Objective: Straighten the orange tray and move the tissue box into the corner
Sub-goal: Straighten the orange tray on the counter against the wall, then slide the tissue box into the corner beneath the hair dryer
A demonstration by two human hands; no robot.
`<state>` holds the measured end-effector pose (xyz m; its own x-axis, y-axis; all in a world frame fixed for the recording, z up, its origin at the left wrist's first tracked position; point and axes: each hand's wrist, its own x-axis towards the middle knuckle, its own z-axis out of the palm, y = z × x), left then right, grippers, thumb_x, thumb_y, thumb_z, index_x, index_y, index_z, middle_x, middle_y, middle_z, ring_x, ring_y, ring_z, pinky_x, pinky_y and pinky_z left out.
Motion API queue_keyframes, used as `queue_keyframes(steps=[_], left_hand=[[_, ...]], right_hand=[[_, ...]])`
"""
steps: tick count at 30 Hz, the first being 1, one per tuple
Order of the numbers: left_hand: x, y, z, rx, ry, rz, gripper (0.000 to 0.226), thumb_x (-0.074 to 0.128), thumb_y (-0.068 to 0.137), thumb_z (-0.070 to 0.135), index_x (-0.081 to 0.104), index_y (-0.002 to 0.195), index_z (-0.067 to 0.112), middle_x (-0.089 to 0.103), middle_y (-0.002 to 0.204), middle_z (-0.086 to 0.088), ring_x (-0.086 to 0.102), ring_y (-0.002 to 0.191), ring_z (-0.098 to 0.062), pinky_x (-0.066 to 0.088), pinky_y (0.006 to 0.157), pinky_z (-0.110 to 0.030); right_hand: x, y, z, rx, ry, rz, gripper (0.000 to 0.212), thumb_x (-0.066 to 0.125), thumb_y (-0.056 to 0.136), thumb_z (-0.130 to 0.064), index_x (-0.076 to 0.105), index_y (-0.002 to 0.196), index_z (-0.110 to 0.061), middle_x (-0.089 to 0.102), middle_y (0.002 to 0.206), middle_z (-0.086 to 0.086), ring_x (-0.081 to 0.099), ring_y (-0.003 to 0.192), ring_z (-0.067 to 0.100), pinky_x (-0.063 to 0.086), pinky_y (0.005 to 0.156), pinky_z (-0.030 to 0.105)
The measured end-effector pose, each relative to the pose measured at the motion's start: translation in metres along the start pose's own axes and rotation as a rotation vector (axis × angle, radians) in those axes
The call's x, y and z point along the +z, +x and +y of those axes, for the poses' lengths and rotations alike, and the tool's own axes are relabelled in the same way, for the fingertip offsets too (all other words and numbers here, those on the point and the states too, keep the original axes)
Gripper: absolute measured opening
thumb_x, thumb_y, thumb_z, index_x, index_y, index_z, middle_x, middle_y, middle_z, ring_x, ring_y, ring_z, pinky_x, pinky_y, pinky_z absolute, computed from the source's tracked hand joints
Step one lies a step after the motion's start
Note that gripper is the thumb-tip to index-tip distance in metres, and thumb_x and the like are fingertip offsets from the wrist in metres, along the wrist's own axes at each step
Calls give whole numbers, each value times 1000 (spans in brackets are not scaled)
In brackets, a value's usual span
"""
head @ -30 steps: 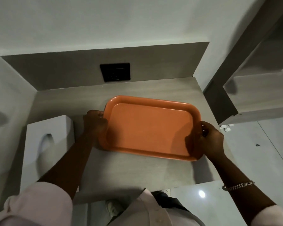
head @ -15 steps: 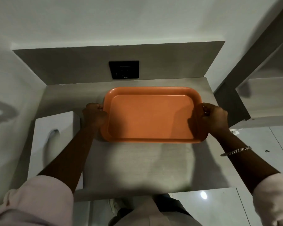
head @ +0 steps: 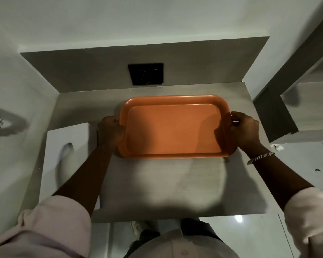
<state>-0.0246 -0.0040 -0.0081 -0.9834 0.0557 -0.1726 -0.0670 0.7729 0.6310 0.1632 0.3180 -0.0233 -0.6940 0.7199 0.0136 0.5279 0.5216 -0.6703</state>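
The orange tray [head: 173, 127] lies empty on the grey counter [head: 166, 183], its long sides parallel to the back wall. My left hand [head: 110, 130] grips its left short rim. My right hand [head: 244, 127] grips its right short rim. A white tissue box [head: 69, 155] with an oval slot stands along the counter's left side, just left of my left forearm, its near end hidden by my sleeve. The back left corner [head: 63, 97] of the counter is bare.
A black wall socket [head: 146, 73] sits on the grey backsplash behind the tray. A grey shelf unit [head: 295, 112] stands to the right of the counter. The counter's front edge runs just above my feet, with glossy floor [head: 250, 237] below.
The tray has turned from a skewed angle to square with the back wall and shifted farther back, with both hands staying on its rims. The tissue box has not moved.
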Motion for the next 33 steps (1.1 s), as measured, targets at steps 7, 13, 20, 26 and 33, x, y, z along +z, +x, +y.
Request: queue_keyframes(steps=[7,13,20,26,33], left_hand=[[38,-85,-14,675,319,139,65,54,91,34,38,145,1,33,153,-30,26,144,-48,23,119,-60],[72,-142,-47,747,518,19,80,44,90,58,18,154,19,7,164,-21,-4,151,-43,5,118,-68],[83,-143,-61,728,599,-6,79,34,91,64,16,155,23,9,164,-19,1,151,-43,10,118,-67],[87,-131,-54,706,604,2,80,34,91,65,12,155,24,7,164,-19,1,151,-42,7,119,-66],[93,-107,-41,680,597,8,82,33,89,67,8,155,26,5,165,-17,-1,151,-41,6,120,-65]], right_hand=[[17,-77,-20,-413,-101,-58,47,55,98,-30,54,135,-2,57,137,25,52,129,41,44,106,52],[62,-145,-4,-545,-442,-179,66,39,99,-55,28,156,-25,18,167,9,14,154,30,4,121,60],[83,-151,13,-477,-536,-140,77,31,94,-69,16,158,-31,12,168,12,3,155,34,2,117,67],[86,-134,10,-478,-526,-131,78,30,92,-71,16,158,-32,11,168,11,2,155,34,-1,118,66],[89,-103,2,-479,-531,-161,76,27,94,-70,16,158,-32,14,167,13,3,154,35,-2,117,63]])
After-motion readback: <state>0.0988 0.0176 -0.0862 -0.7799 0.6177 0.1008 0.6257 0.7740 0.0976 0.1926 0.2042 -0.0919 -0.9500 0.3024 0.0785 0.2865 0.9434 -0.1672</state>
